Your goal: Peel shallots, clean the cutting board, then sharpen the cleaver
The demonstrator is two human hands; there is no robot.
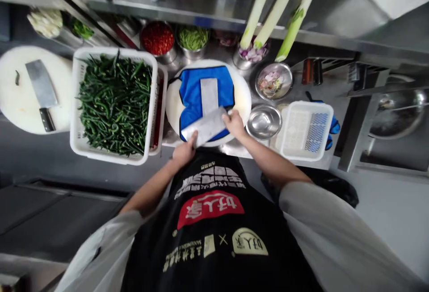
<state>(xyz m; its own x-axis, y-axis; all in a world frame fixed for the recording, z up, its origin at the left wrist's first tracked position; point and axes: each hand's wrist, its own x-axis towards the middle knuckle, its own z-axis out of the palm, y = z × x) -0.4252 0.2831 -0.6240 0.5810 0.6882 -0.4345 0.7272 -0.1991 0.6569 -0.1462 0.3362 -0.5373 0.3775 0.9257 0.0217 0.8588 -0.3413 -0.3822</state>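
Observation:
A cleaver lies at a slant across the near end of a pale grey whetstone. My left hand is closed at the cleaver's lower left end, where the handle is mostly hidden. At the blade's right end my right hand has its fingers closed on the metal. Under the stone a blue cloth with dark edging is spread over a round white cutting board.
To the left stands a white basket of green chillies, then another board with a second cleaver. Metal bowls and a white plastic basket are at the right. Leeks overhang the shelf above.

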